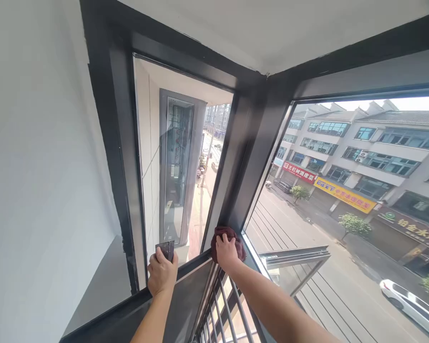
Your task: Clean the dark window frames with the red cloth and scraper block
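Dark corner post [246,157] between two panes: right hand [226,251] presses a maroon cloth [229,235] against its base; left hand [161,274], left of it, grips a scraper [166,248].

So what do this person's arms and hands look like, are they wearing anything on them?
Both forearms are bare right down to the picture's lower edge, with no sleeves in sight. The left hand and right hand wear no gloves, and no watch, ring or bracelet shows on the parts in view.

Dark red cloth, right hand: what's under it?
The right hand presses the dark red cloth onto the black corner post at its base. The covered patch of frame is hidden.
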